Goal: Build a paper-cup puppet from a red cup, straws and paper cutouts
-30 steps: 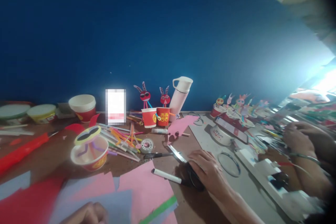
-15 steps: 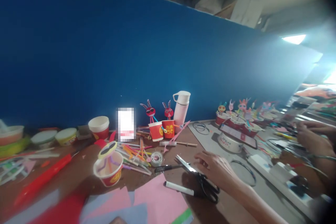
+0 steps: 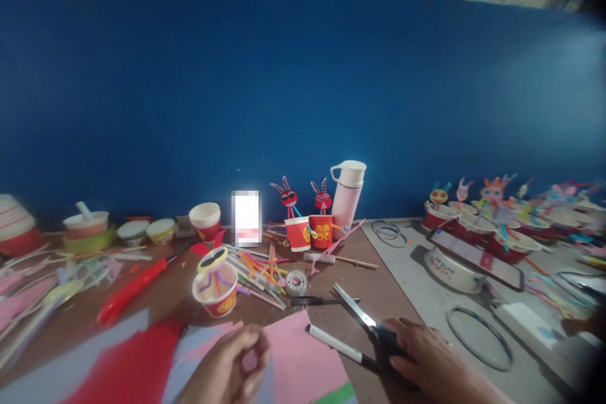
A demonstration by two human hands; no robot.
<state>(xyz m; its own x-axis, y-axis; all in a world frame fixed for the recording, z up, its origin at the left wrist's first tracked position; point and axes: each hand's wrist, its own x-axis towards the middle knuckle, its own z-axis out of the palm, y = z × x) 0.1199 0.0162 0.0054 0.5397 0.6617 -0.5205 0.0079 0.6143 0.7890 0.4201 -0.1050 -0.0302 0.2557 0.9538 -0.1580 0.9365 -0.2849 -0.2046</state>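
Note:
Black-handled scissors [image 3: 367, 319] lie on the brown tabletop with their blades pointing to the far left. My right hand [image 3: 426, 353] is closed over their handles. My left hand [image 3: 231, 363] is curled above the sheets of coloured paper; a small pinkish patch shows between its fingers, and I cannot tell whether it is a held piece. Pink paper [image 3: 298, 353] lies just right of that hand. A white marker with a black cap [image 3: 336, 342] rests between the two hands, touching the paper.
A paper cup with a yellow-faced figure [image 3: 215, 290] stands beyond my left hand. Behind are a tape roll [image 3: 297, 282], two red rabbit cups [image 3: 310, 233] and a pink-white flask [image 3: 349, 196]. At right, a phone [image 3: 478, 259] leans on a bowl. A red-handled tool [image 3: 132, 290] lies left.
My right hand has come down from beside the scissors onto their handles. My left hand has risen into view at the bottom. The view has turned left.

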